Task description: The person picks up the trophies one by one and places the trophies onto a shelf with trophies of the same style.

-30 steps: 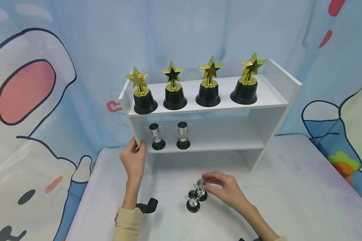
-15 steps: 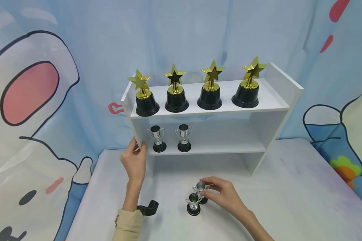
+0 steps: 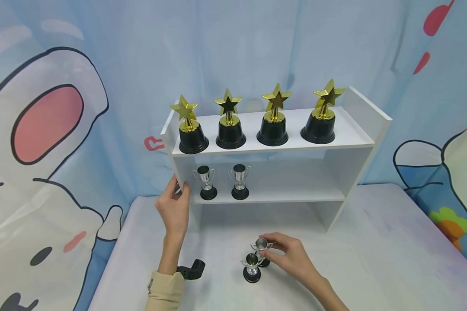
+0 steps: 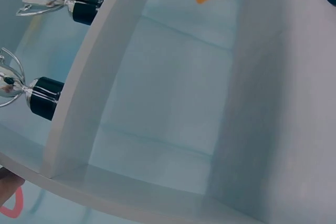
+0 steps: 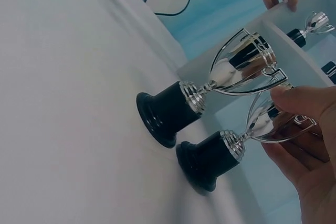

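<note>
My left hand (image 3: 174, 214) grips the front edge of the left side panel of the white shelf unit (image 3: 295, 181), thumb and fingers on either side. On the table below, two small silver trophy cups with black bases stand close together. The thumb and fingers of my right hand (image 3: 292, 255) pinch the rear trophy cup (image 3: 261, 244) at its bowl. In front of it stands the other trophy cup (image 3: 252, 261), partly overlapping it. The right wrist view shows the held cup's black base (image 5: 210, 158) beside the front cup's base (image 5: 167, 111), with my thumb over the held bowl.
Two matching silver cups, one at the left (image 3: 205, 179) and another beside it (image 3: 239, 179), occupy the middle shelf's left part. Several gold star trophies (image 3: 272, 129) line the top shelf. A printed curtain (image 3: 132, 86) hangs behind the white-covered table (image 3: 373, 259).
The head view has tilted up a little, so the scene sits lower. My right hand's fingers have closed in on the rear cup. My left hand stays on the side panel.
</note>
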Tool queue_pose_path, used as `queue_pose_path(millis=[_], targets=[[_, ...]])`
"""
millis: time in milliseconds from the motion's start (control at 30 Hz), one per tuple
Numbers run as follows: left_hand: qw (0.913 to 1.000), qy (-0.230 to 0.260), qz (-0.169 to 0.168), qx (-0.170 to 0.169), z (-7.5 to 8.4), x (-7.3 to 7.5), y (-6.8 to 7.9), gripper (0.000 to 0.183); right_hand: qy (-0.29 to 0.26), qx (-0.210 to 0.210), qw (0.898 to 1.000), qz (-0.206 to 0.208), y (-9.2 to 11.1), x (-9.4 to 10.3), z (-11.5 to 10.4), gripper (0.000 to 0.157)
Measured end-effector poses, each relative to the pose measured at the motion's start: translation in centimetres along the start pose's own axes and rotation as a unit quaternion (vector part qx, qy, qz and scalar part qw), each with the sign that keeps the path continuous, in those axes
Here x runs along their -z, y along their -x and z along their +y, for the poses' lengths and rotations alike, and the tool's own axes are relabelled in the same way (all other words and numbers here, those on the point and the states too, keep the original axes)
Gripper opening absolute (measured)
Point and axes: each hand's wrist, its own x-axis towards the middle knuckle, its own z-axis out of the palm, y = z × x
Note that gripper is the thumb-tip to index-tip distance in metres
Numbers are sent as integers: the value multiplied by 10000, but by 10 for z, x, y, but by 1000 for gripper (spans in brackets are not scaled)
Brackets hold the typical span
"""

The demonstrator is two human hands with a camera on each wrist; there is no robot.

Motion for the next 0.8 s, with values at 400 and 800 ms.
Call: queue_pose_path(millis=[400,800], targets=[[9997,190,-78,127,0,3,1,36,472,-32,9985,265,-9,19,-16,36],[9995,183,-116,235,2,3,2,36,488,373,9969,501,-17,34,-31,39]])
